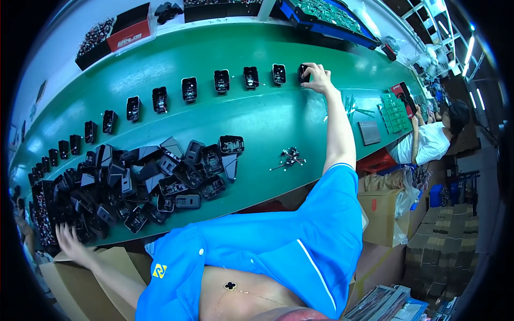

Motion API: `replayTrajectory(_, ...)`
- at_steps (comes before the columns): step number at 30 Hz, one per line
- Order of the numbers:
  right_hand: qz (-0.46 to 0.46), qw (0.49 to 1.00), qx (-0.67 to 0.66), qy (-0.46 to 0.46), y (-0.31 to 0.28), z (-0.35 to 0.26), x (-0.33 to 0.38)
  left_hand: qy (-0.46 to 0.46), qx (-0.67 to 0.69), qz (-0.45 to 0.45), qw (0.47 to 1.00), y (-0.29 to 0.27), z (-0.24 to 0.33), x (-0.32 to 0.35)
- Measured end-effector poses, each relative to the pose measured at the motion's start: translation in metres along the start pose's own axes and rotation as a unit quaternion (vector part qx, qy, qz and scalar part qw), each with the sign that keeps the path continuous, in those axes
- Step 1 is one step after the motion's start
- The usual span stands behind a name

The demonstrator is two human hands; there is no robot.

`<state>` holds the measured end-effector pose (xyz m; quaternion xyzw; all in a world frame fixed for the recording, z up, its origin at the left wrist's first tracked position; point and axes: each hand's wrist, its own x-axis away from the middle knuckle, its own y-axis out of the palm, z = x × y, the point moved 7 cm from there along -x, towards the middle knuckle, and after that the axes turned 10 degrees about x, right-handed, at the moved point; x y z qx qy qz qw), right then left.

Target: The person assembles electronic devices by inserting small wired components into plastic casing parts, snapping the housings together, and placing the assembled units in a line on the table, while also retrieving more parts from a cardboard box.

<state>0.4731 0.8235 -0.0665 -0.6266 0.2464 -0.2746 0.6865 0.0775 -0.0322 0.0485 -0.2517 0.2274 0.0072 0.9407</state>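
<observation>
Up at the right end of a row of black plastic housings (221,81), my right hand (318,79) has its fingers curled round the last black housing (302,73). That housing stands on the green table (257,128), partly hidden by the fingers. Far to the left, my left hand (74,247) is held out with its fingers apart, slightly blurred. It is beside a black tray of small wired parts (44,214) and above an open cardboard box (80,283). Between my hands lies a heap of loose black housings and covers (134,182).
A small cluster of wired parts (290,159) lies on the table. Green circuit boards (393,113) and a grey flat block (369,132) are at the right, near a seated person (431,140). Along the back stand a red-and-black box (128,33) and a blue tray of boards (332,21).
</observation>
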Motion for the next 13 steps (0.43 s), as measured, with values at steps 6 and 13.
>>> replayTrajectory(6,-0.037,0.999,-0.020,-0.033,0.016,0.010,-0.011,-0.125,-0.321,0.255,0.904,-0.173,-0.119,0.074)
replayTrajectory(13,-0.018,0.988,-0.044,-0.148,0.013,-0.020,-0.044,-0.270,-0.208,0.057,0.938,-0.147,-0.127,0.101)
